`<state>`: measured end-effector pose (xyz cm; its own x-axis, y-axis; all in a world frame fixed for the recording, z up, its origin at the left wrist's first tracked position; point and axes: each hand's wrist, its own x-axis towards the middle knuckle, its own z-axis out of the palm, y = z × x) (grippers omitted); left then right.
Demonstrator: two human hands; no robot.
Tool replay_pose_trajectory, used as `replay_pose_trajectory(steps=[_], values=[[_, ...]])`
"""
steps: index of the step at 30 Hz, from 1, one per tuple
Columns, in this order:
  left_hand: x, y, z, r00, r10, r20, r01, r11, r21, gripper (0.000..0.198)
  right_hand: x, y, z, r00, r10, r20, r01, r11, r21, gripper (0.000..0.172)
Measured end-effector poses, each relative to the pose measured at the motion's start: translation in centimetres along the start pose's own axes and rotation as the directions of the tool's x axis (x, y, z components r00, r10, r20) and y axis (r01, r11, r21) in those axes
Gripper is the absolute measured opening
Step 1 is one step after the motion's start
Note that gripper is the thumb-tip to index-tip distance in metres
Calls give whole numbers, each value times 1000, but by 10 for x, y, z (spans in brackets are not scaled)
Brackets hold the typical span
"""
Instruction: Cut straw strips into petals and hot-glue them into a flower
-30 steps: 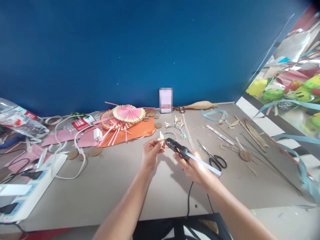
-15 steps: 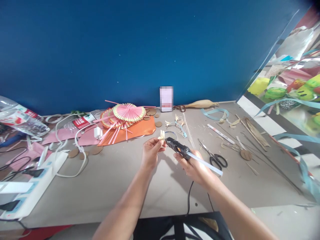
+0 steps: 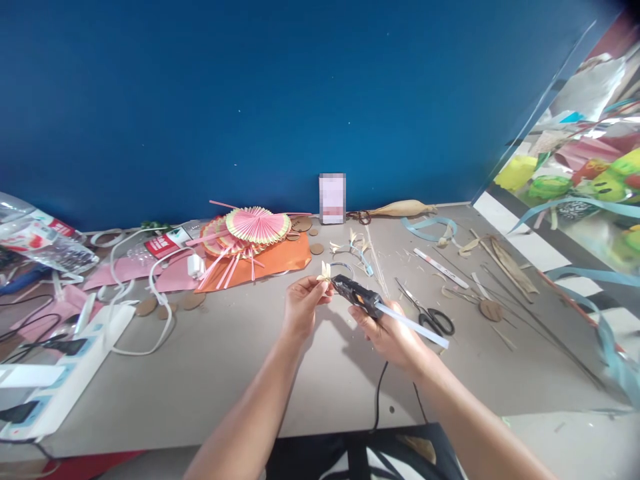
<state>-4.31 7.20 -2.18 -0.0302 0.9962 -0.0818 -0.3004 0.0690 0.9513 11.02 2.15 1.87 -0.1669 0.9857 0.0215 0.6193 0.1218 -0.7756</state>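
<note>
Head camera looks down on a grey table (image 3: 225,360). The right hand (image 3: 387,337) is closed around a black glue gun (image 3: 356,295), held up in the air over the middle of the table. The gun is long and slanted. Its nose points left and a little toward the far edge. A clear glue stick (image 3: 413,325) pokes out of its back, toward the right edge. A black cord (image 3: 377,393) hangs down over the near edge. The left hand (image 3: 300,307) pinches a small pale flower (image 3: 325,272) in its fingertips. The gun's nose is right at the flower; I cannot tell if they touch. Black scissors (image 3: 433,317) lie flat nearby, toward the right edge. Pink paper fans (image 3: 257,227) sit on an orange sheet (image 3: 280,260) near the far edge.
</note>
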Motion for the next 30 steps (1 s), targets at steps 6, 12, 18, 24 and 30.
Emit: replay_pose_trajectory(steps=[6, 12, 18, 24, 30], values=[[-1, 1, 1, 1000, 3, -20, -4, 1000, -2, 20, -1, 1, 1, 1000, 13, 9, -14, 1000, 5, 40], [0, 3, 1, 997, -12, -77, 9, 999, -34, 21, 0, 3, 1, 999, 4, -33, -4, 1000, 0, 33], [5, 5, -5, 984, -4, -178, -19, 992, -124, 21, 1, 12, 11, 999, 35, -36, -45, 930, -364, 21], [4, 4, -7, 995, -17, -99, 4, 991, -133, 21, 7, 19, 23, 997, -49, 57, 71, 869, -490, 22], [-1, 5, -1, 997, -51, -58, 47, 996, -74, 21, 22, 7, 12, 956, -246, -161, 218, 960, -174, 20]])
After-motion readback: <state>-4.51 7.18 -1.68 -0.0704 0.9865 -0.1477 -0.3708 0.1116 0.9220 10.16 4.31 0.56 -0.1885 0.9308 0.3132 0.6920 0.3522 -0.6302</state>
